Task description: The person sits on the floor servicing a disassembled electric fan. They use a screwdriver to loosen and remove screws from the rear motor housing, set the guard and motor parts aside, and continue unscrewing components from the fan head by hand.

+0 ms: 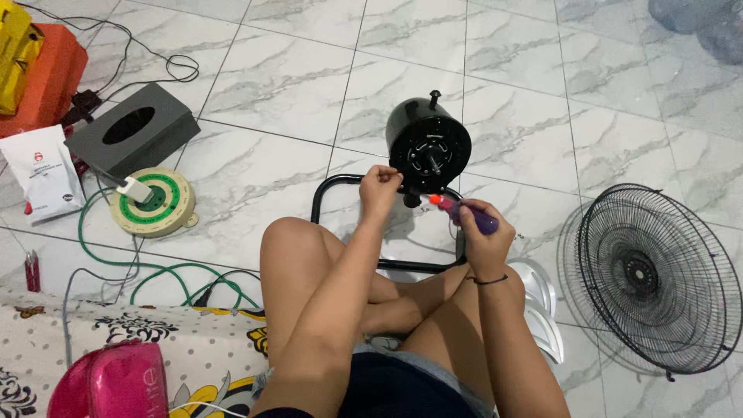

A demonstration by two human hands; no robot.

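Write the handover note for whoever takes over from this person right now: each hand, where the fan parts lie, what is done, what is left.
Left hand: fingers pinched at the left edge of the black fan motor housing, steadying it.
Right hand: closed on a purple-handled screwdriver, its orange end pointing at the lower front of the housing.
Motor housing stands on its black tube stand on the tiled floor.
Done: the wire grille is off and lies to the right; the pale fan blades lie by the right knee.
Left: the housing itself looks still assembled on the stand; which screws are out cannot be told.
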